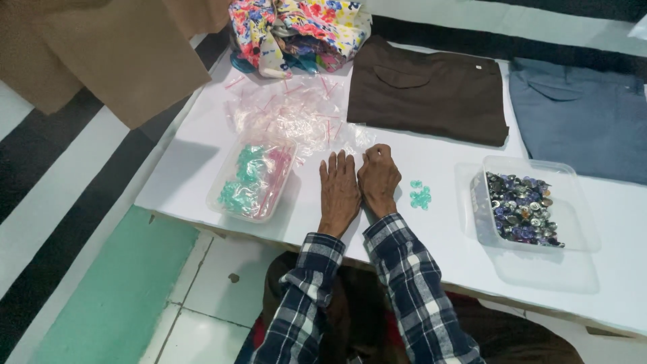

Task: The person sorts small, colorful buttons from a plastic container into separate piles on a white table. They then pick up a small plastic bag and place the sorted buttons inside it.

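So both hands are resting on the white tabletop [202,175] right now, side by side and touching along the thumbs, and neither has anything in it that I can see. The left hand [338,192] lies flat, palm down, fingers spread and released; the right hand [379,178] is curled loosely with the knuckles up, so its grip is half closed, though on nothing visible. I'll use the right hand as the landmark. Just to the right of it sits a small cluster of teal buttons [420,195], close but not touching. Further right of that is a clear plastic tub of mixed metal and purple buttons [524,207]. On the other side, left of the hands, there's a clear tray with bagged teal and pink buttons [253,178], and beyond the hands, a bit to the left, a loose heap of little clear zip bags [296,111] with red strips. Further back there's a folded brown shirt [431,94], a folded blue-grey shirt [579,114] to its right, and a floral cloth bundle [296,30] off to the left. My read: this looks like a pause between packets, with a counted bunch of teal buttons laid out and not yet bagged. The next move probably calls for one hand to pull a single bag off that slippery heap and open it while the other pinches up the loose buttons without scattering them.
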